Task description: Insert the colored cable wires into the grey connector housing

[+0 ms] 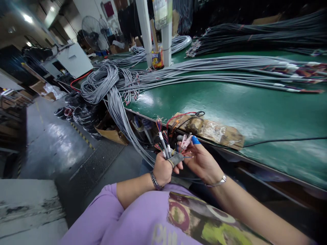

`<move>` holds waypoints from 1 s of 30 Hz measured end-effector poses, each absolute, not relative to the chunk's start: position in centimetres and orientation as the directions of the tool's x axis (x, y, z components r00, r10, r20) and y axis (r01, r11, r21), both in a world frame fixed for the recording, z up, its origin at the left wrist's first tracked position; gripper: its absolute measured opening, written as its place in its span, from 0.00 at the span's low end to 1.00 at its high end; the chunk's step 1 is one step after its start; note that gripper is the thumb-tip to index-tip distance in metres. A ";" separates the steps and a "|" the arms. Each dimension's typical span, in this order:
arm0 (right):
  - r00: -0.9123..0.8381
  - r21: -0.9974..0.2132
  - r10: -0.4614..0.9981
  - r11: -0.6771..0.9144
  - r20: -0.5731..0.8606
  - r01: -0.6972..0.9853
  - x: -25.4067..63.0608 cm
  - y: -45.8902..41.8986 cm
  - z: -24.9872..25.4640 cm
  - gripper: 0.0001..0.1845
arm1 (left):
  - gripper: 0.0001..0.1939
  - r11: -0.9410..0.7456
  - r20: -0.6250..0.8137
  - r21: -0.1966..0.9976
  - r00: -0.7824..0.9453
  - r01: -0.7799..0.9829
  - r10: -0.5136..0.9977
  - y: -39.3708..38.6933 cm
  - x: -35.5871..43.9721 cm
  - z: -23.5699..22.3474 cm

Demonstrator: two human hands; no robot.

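Note:
My left hand [163, 170] is wrapped around several grey cables [165, 149], whose stripped ends fan out into thin coloured wires [158, 125]. One thicker grey cable end [176, 159] points right from the same grip, with loose fine wires at its tip. My right hand [203, 165], with a blue cover on the thumb, is close beside it. Between its thumb and fingers a pale pink clip [186, 142] appears pinched, next to those fine wires. The fingertips are partly hidden behind the wires.
A worn wooden block [219, 134] with red and black leads lies at the edge of the green table [268, 112]. Long grey cables [204, 64] stretch across it, and a coiled bundle [102, 83] hangs over the left corner. A cardboard box [112, 131] stands on the floor.

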State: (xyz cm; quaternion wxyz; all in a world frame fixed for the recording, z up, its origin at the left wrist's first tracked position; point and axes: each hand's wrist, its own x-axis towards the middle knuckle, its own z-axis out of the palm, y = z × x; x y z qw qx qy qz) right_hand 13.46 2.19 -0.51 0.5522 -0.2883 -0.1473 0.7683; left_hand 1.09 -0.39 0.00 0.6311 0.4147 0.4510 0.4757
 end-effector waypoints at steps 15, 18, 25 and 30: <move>-0.121 -0.670 0.953 -0.282 -0.278 -0.687 13.8 2.1 -0.9 0.14 | 0.23 0.174 -0.153 0.971 0.132 -0.165 0.979 -1.1 0.0 -0.5; -0.105 -0.710 0.962 -0.256 -0.251 -0.656 14.0 2.3 -1.0 0.16 | 0.23 0.157 -0.141 0.975 0.111 -0.160 0.984 -1.0 0.1 -0.3; -0.160 -0.671 0.948 -0.308 -0.274 -0.674 14.2 3.0 -0.8 0.17 | 0.22 0.060 -0.053 0.994 0.083 -0.092 0.995 -0.3 0.3 -0.1; -0.148 -0.661 0.949 -0.301 -0.279 -0.687 14.2 3.2 -0.8 0.14 | 0.23 0.075 -0.074 0.997 0.089 -0.011 0.993 0.0 0.4 -0.2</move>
